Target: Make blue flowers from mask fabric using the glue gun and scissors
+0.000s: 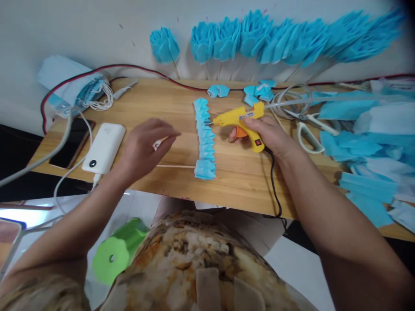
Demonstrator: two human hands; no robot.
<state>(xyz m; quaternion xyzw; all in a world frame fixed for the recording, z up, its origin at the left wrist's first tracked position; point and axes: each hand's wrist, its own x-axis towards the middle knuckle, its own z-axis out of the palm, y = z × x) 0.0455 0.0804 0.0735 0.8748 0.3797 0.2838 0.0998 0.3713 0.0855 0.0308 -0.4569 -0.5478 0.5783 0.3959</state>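
Note:
A yellow hot glue gun [241, 116] is gripped in my right hand [271, 134], with the fingers near its orange trigger. Its metal nozzle touches or hovers just over a column of folded light-blue pieces [205, 134] on the table; I cannot tell which. At the column's near end, a thin stick [177, 166] runs left from a rolled blue piece [205, 169]. My left hand [145, 147] is over the table left of the column, its fingers drawn together. Something small and white shows at its fingers, too unclear to name.
Blue flowers on sticks [256, 34] stand along the wall. Scissors [311, 125], a coiled clear tube [293, 101] and blue and white sheets [366, 147] lie right. A power bank [103, 147], phone [71, 142] and bagged bundle [73, 86] are left. A green stool [112, 258] is below.

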